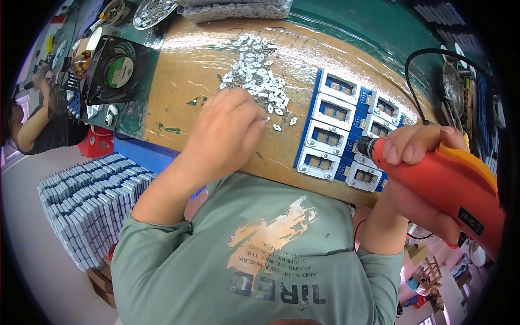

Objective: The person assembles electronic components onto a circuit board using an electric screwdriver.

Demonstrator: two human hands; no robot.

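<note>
A brown board (179, 105) lies on our green tabletop (379, 33) — white parts (250, 67) heaped at twelve o'clock, a blue panel (355, 131) at two. Our right hand (418, 145) grips a red driver (449, 184) at three; our left hand (230, 130) curls by the heap, its grip hidden. A fan (116, 70) stands at ten, a grey stack (95, 208) past eight — a co-worker (33, 123) past nine.

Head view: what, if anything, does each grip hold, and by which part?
Right grip: the red electric screwdriver, by its body behind the black nose. Left grip, near the small white parts: cannot be told whether it pinches one.
</note>
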